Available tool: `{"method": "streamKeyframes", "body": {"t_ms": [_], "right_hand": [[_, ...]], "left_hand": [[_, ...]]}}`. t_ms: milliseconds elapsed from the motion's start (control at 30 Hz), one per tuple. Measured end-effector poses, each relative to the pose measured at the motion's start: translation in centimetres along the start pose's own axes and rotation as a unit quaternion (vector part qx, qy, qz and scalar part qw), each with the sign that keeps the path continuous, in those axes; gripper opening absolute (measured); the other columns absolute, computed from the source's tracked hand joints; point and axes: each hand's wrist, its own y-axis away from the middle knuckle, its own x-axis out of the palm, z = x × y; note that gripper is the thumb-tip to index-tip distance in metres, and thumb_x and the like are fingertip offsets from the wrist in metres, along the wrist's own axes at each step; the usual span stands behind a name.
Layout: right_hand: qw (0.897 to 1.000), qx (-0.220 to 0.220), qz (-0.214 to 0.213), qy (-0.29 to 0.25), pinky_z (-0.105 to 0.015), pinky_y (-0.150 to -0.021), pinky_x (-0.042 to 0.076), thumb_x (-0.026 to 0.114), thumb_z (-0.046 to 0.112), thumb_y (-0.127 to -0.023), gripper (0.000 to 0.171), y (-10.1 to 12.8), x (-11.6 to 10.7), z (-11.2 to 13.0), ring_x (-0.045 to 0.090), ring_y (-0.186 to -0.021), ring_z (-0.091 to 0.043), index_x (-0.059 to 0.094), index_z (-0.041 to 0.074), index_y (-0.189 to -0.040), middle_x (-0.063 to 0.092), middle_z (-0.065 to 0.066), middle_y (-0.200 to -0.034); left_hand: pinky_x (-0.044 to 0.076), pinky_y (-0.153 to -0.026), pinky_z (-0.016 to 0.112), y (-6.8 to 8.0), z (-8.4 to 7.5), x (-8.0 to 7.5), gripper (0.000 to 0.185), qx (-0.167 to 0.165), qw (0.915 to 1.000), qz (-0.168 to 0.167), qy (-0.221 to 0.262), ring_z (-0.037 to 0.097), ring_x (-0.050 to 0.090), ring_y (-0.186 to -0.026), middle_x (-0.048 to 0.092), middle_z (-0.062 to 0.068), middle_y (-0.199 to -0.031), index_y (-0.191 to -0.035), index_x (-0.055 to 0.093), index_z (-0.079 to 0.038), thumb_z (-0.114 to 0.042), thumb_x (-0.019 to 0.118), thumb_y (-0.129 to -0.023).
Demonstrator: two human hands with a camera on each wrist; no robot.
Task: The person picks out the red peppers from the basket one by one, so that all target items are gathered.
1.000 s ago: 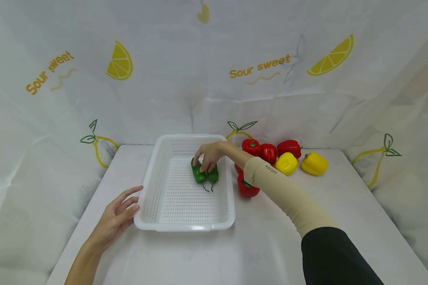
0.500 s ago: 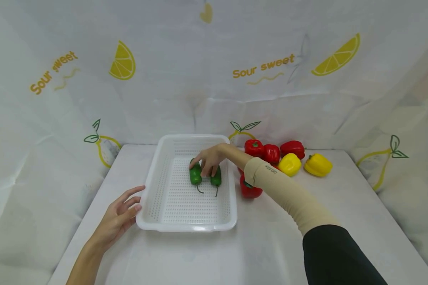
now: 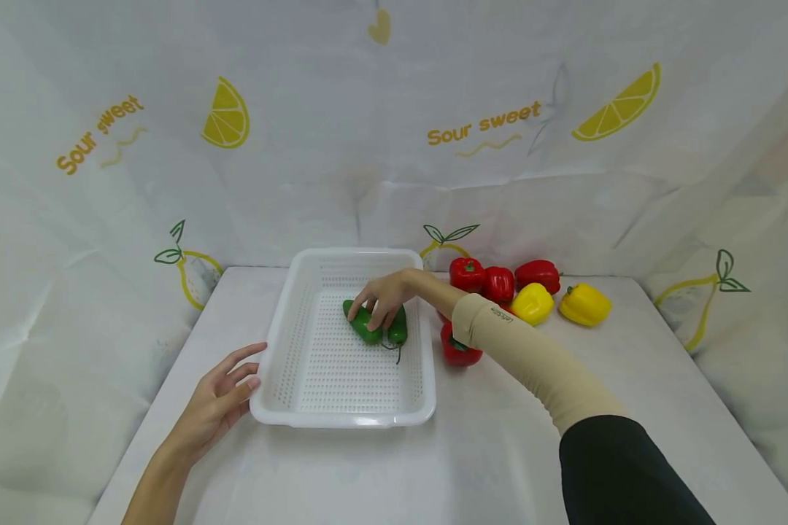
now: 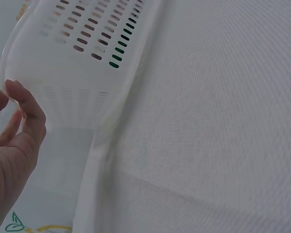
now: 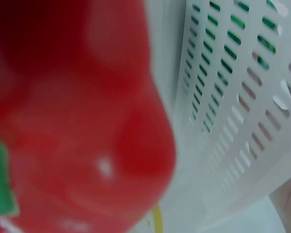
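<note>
Two green peppers (image 3: 371, 326) inside the white perforated basket (image 3: 282, 343), toward its far right part, lying side by side and touching, stems pointing to the near rim. Right hand (image 3: 386, 296) on top of them, fingers curled down over both; grip or mere press hard to tell apart. Probably light, smooth-skinned and a bit slippery, firm enough for a pinch across the thick body rather than the thin stem. Left hand (image 3: 219, 397) at the basket's near left corner, fingers loosely spread, thumb tip against the rim (image 4: 19, 94). Right of the basket: four red peppers (image 3: 458, 348), possibly a fifth hidden behind the sleeve (image 3: 532, 357), and two yellow peppers (image 3: 584, 304) farther right.
</note>
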Motion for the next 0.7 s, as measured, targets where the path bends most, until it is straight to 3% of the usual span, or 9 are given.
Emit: {"method": "streamKeyframes", "body": {"t_ms": [200,400,700], "right_hand": [[0.999,0.01,0.004,0.033,-0.033,-0.091,0.057,0.065,0.006,-0.09,0.047,-0.65,0.3,-0.43,0.062,-0.099,-0.017,0.054,0.013,-0.135,0.046,-0.018,-0.133],[0.999,0.007,-0.006,0.043,-0.033,-0.088,0.059,0.066,0.006,-0.089,0.04,-0.66,0.41,-0.45,0.064,-0.095,-0.018,0.058,0.012,-0.128,0.054,-0.018,-0.118],[0.999,-0.02,-0.032,0.025,-0.038,-0.087,0.059,0.066,0.001,-0.088,0.04,0.28,-0.2,-0.39,0.066,-0.096,-0.022,0.058,0.011,-0.126,0.052,-0.018,-0.121]], "left_hand": [[0.059,-0.083,0.029,-0.01,-0.08,0.15,0.058,0.002,1.0,0.002,-0.003,0.011,0.062,-0.106,0.057,0.004,-0.121,-0.152,0.022,-0.008,0.001,0.043,-0.099],[0.059,-0.083,0.029,0.02,-0.13,0.24,0.058,0.008,0.9999,0.01,0.003,0.01,0.062,-0.105,0.055,0.004,-0.12,-0.152,0.021,-0.007,0.002,0.043,-0.099],[0.059,-0.082,0.028,0.05,-0.07,0.21,0.058,-0.001,1.0,0.001,-0.004,0.009,0.062,-0.103,0.054,0.003,-0.118,-0.152,0.022,-0.008,0.001,0.044,-0.099]]}}
